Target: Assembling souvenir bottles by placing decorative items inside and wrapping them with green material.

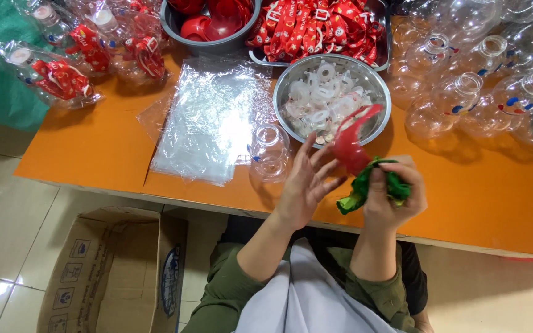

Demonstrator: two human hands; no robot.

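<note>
My right hand (395, 200) is closed around a green strap (359, 188) bunched in its fingers. A red plastic cap (351, 143) sits at the strap's upper end, between both hands. My left hand (306, 182) has its fingers spread and touches the red cap from the left. A clear round plastic bottle (269, 151) stands on the orange table (94, 154) just left of my left hand.
A steel bowl of white plastic rings (328, 95) sits behind the hands. A stack of clear bags (208, 120), a bowl of red caps (208, 24), a tray of red straps (316, 28), several clear bottles (482, 86), bagged bottles (63, 77) and a cardboard box (115, 271) lie around.
</note>
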